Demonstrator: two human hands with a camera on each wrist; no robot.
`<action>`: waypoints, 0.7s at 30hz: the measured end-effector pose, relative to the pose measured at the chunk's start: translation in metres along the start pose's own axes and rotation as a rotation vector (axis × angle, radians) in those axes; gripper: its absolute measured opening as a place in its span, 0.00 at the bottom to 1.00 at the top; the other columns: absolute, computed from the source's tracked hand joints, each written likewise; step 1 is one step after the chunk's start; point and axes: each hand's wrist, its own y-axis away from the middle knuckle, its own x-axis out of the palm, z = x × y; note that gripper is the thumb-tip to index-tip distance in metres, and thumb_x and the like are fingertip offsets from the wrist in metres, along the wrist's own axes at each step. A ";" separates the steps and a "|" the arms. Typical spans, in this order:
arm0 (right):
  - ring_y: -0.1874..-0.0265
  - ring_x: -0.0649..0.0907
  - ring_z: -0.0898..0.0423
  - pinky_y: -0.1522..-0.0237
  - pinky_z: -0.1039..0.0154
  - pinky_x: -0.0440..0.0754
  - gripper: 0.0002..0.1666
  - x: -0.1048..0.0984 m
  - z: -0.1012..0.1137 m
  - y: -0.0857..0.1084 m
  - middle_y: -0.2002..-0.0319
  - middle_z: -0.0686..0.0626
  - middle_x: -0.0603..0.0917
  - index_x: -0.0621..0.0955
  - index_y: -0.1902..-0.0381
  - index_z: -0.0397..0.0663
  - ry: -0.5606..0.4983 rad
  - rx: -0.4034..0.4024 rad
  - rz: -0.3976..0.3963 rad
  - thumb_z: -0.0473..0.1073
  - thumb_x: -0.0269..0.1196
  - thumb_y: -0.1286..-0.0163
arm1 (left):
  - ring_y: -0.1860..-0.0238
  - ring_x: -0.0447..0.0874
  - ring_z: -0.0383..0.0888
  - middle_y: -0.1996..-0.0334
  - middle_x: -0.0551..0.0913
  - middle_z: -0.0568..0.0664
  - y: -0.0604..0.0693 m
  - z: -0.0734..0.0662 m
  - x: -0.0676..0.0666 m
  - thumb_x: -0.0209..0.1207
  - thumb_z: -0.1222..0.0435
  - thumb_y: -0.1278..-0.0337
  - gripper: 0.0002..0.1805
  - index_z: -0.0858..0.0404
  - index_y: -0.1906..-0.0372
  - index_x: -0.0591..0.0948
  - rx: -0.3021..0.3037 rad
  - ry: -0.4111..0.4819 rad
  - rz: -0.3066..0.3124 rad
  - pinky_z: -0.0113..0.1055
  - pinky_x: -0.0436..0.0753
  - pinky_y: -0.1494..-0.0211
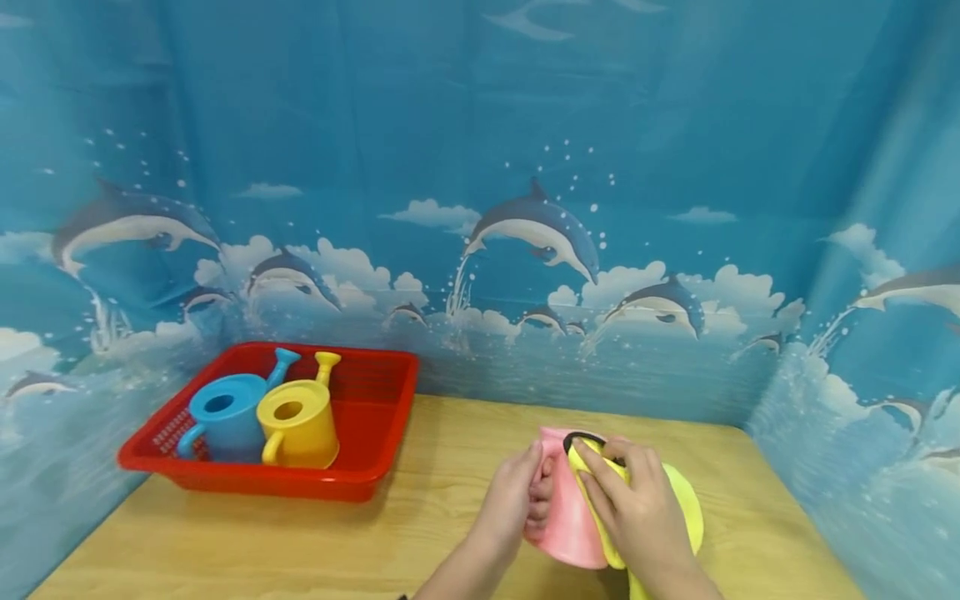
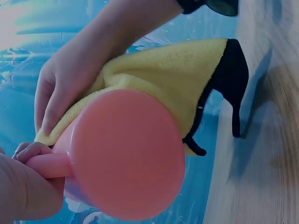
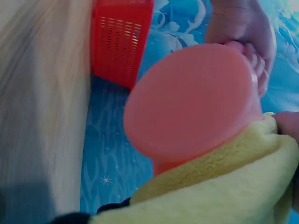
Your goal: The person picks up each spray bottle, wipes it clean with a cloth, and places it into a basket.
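1. Wiping appears in hand. Head view: left grip grasps one pink can by its handle, above the tabletop; right grip clutches one yellow cloth against it. One red basket holds one blue watering can, one yellow watering can.
2. Left wrist view: base uncovered; next move likely calls for rotation.
3. Right wrist view: cloth along can's side.

Bare hands, one forearm wearing a black strap.
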 end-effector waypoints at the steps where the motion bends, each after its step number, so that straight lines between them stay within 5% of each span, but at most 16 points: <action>1: 0.66 0.78 0.44 0.63 0.56 0.74 0.23 0.001 0.001 0.000 0.66 0.44 0.79 0.85 0.57 0.48 0.017 -0.016 -0.010 0.54 0.48 0.23 | 0.90 0.48 0.32 0.88 0.54 0.39 0.000 0.000 0.001 0.40 0.48 0.26 0.21 0.55 0.76 0.64 -0.004 -0.004 -0.002 0.24 0.49 0.88; 9: 0.66 0.73 0.52 0.63 0.62 0.74 0.24 0.004 0.007 0.006 0.64 0.49 0.77 0.84 0.54 0.49 -0.052 -0.072 0.125 0.51 0.44 0.21 | 0.91 0.47 0.32 0.89 0.53 0.38 0.000 0.000 0.003 0.40 0.46 0.27 0.24 0.54 0.78 0.63 -0.025 0.035 -0.068 0.24 0.48 0.89; 21: 0.59 0.74 0.56 0.58 0.67 0.75 0.23 0.008 0.015 0.010 0.58 0.52 0.79 0.82 0.49 0.51 -0.236 -0.209 0.241 0.44 0.39 0.19 | 0.90 0.46 0.30 0.88 0.52 0.37 -0.002 -0.015 -0.018 0.33 0.48 0.24 0.24 0.54 0.79 0.61 0.057 0.205 -0.109 0.23 0.48 0.88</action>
